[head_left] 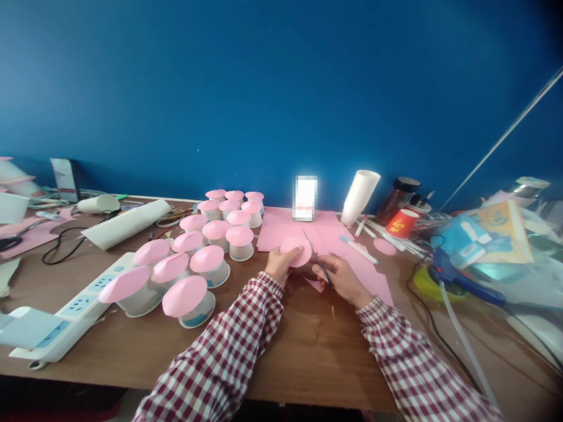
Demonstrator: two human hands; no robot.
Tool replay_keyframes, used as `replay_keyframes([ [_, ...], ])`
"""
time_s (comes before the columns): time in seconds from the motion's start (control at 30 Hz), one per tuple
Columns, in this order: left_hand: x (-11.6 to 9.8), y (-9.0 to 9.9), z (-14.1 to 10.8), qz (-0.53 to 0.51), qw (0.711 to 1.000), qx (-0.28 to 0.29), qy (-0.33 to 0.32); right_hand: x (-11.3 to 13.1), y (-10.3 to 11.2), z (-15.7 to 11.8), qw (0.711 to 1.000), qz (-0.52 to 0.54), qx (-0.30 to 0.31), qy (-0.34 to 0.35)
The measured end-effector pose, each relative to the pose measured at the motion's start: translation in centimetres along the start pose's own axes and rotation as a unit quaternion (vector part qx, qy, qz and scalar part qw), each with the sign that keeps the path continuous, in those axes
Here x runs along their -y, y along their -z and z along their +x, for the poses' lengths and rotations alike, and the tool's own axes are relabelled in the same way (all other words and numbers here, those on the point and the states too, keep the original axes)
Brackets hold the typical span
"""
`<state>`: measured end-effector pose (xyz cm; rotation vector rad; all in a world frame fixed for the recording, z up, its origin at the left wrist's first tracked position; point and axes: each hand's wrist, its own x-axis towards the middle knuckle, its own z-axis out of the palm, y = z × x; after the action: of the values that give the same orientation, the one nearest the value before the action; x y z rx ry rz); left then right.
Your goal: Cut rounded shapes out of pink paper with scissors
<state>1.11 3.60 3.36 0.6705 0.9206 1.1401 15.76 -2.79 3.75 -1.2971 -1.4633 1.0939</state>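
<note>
A round pink paper disc (pixel 295 252) is pinched in my left hand (pixel 280 262), thumb on top, above the wooden table. My right hand (pixel 342 279) grips dark-handled scissors (pixel 324 271), whose blades point up and left beside the disc's right edge. Larger pink paper sheets (pixel 281 225) lie behind both hands, and a small pink scrap (pixel 315 284) is under the scissors. Left of my hands stand several upturned paper cups, each topped with a pink disc (pixel 185 296).
A power strip (pixel 83 302) and stacked white cups (pixel 127 224) lie at left. Behind are a bright phone (pixel 304 199) and a leaning cup stack (pixel 359 196). At right are a red cup (pixel 402 224), a blue glue gun (pixel 466 281) with its cord, and plastic bags.
</note>
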Motion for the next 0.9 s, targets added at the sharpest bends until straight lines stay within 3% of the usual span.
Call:
replay_keyframes([
  [0.9, 0.13, 0.19, 0.31, 0.002, 1.0, 0.008, 0.008, 0.53, 0.21, -0.15, 1.0, -0.022, -0.006, -0.003],
])
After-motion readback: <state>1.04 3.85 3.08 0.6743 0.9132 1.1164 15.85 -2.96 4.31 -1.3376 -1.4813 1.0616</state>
